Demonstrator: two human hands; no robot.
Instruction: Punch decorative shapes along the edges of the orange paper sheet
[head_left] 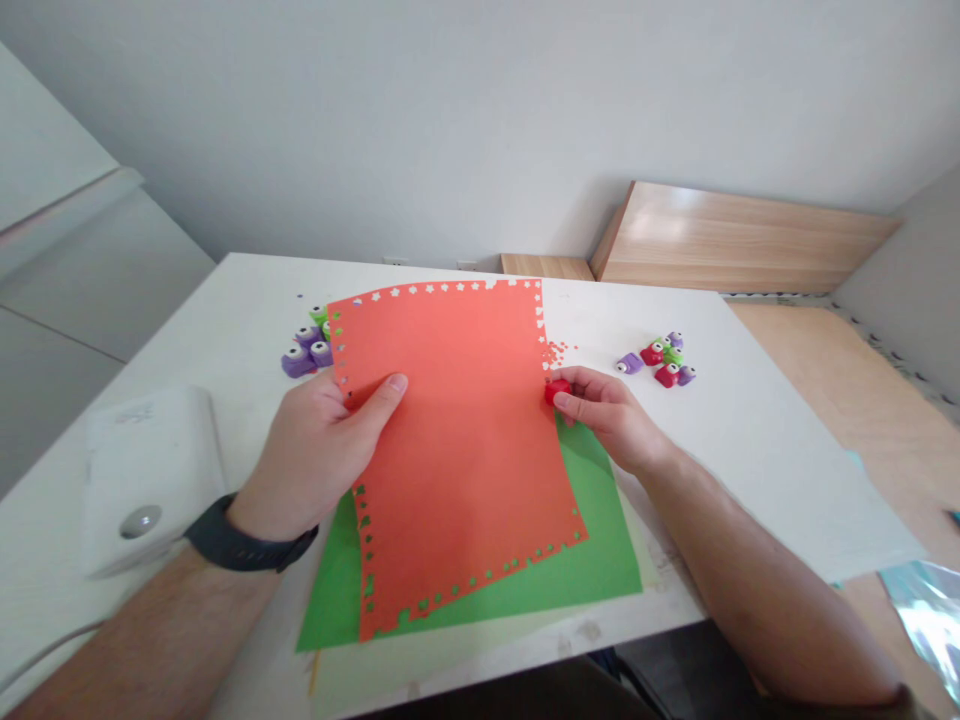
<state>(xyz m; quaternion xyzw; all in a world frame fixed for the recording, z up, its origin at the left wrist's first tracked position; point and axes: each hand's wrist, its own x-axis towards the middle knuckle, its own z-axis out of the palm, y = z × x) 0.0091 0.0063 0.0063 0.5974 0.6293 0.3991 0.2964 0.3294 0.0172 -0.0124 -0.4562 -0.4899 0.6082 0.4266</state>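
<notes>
An orange sheet of paper (465, 430) is held up, with small shaped holes punched along its edges. My left hand (330, 440) grips its left edge, thumb on the front and fingers behind. A small red craft punch (556, 391) is in my right hand (600, 405), pinched between thumb and fingers at the sheet's right edge. Green paper (600, 500) lies underneath on the white table. Beyond the right hand, small orange cut-outs (559, 353) are scattered on the tabletop.
Several purple and green punches (304, 350) stand at the left, partly behind the orange sheet. Another group of purple, red and green punches (667, 360) sits at the right. A white device (154, 480) with a cable lies on the white table (750, 450) at left.
</notes>
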